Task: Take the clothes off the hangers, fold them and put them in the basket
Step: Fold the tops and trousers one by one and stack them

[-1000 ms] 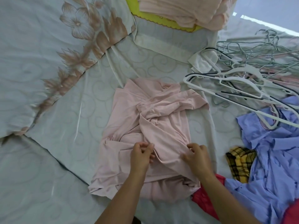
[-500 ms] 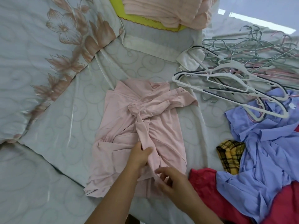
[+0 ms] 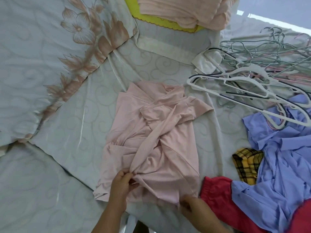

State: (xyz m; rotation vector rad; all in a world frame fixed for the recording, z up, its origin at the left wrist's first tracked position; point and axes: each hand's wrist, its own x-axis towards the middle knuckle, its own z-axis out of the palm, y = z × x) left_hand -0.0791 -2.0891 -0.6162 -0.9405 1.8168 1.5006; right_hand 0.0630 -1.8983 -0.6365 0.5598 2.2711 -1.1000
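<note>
A pale pink garment (image 3: pixel 156 132) lies crumpled on the bed in front of me, its sleeves crossed over the body. My left hand (image 3: pixel 120 184) pinches a bunched fold near its lower middle. My right hand (image 3: pixel 193 206) grips the garment's lower right hem at the bed's near edge. A yellow basket (image 3: pixel 134 10) at the top holds folded peach clothes (image 3: pixel 183 10). A heap of bare hangers (image 3: pixel 252 71), white and grey, lies at the right.
A lilac shirt (image 3: pixel 277 158), a yellow plaid piece (image 3: pixel 247 163) and a red garment (image 3: pixel 217 195) are piled at the right. A floral quilt (image 3: pixel 50 47) covers the left of the bed. A small white cloth (image 3: pixel 205 63) sits by the hangers.
My left hand has pulled its pinched fold down and to the left. My right hand has let go of the middle and moved to the lower right hem.
</note>
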